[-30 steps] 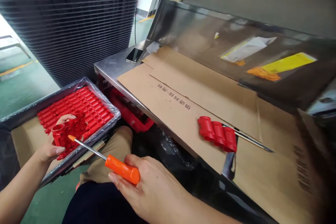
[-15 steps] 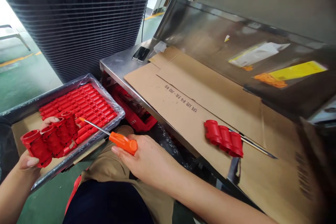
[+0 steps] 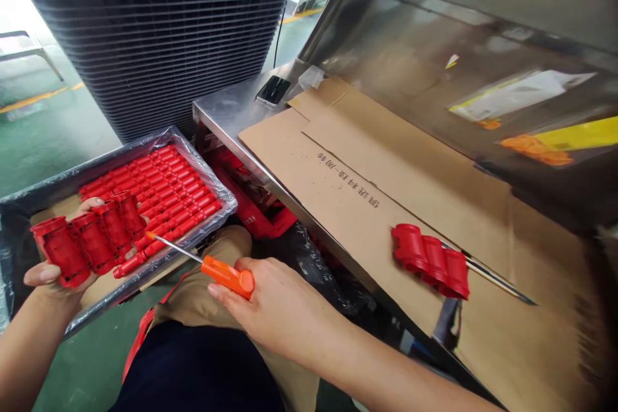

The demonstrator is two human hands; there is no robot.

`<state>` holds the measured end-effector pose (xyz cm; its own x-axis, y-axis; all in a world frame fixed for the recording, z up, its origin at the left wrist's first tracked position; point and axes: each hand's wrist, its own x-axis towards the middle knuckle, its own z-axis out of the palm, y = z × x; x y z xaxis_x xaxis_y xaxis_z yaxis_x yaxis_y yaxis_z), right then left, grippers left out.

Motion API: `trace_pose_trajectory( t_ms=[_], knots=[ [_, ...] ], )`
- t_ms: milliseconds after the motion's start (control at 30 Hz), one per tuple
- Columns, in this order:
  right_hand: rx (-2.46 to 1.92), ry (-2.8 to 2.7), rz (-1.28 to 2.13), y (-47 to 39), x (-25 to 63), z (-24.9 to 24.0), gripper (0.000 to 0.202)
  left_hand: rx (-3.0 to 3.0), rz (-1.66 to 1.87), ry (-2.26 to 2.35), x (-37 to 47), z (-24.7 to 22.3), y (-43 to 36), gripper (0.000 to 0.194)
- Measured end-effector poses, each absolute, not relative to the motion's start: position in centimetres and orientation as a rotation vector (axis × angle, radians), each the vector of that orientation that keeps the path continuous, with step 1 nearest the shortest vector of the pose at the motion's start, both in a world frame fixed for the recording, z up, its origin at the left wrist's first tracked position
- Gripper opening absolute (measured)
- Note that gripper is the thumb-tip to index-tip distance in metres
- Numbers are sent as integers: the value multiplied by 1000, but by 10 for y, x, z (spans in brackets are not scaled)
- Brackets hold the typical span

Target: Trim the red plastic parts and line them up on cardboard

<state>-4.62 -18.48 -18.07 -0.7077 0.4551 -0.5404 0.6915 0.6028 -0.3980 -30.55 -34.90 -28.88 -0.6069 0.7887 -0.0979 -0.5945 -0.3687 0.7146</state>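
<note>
My left hand [image 3: 53, 277] is closed around a red plastic part [image 3: 99, 238] made of several joined hollow cylinders, held over a lined tray. In my right hand [image 3: 263, 286] is a screwdriver [image 3: 226, 275] with an orange handle, my fingers wrapped round it. Its metal shaft points left, and the orange-coloured tip is close to the right end of the red part; whether they touch I cannot tell. Under the left hand, the tray [image 3: 232, 203] with clear plastic lining holds rows of red parts [image 3: 164, 174].
On the cardboard-covered bench [image 3: 338, 232] lies another red joined-cylinder part [image 3: 432, 261] beside a thin dark-and-pale tool [image 3: 502, 280]. A phone [image 3: 273, 90] rests at the bench's far corner. Below the bench edge is a red bin [image 3: 261, 215]. A large dark slatted unit [image 3: 168, 32] stands behind the tray.
The red part in my left hand has turned slightly, showing more of its side. The screwdriver tip stays near it. The camera view has shifted, moving the bench rightward in the picture.
</note>
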Motion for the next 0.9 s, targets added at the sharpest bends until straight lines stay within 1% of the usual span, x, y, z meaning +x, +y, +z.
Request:
trace_pose_trajectory(
  t_ms=[133,233,467,667,767,900],
  knots=[
    [858,2440,-852,-190,-46,-181,41,433,2141,1007,-304,-292,-354,102],
    [806,2443,-871,-194,-45,-181,40,481,2111,938,-305,-296,-355,97],
    [701,2483,-885,-204,-42,-181,43,491,2030,897,-302,-292,-352,108],
    [610,2488,-978,-211,-43,-174,42,555,1993,919,-303,-296,-354,102],
    [596,2460,-986,-212,-44,-171,44,546,1990,919,-303,-298,-356,103],
    [737,2474,-997,-205,-44,-175,40,482,2013,855,-306,-304,-365,104]
  ],
)
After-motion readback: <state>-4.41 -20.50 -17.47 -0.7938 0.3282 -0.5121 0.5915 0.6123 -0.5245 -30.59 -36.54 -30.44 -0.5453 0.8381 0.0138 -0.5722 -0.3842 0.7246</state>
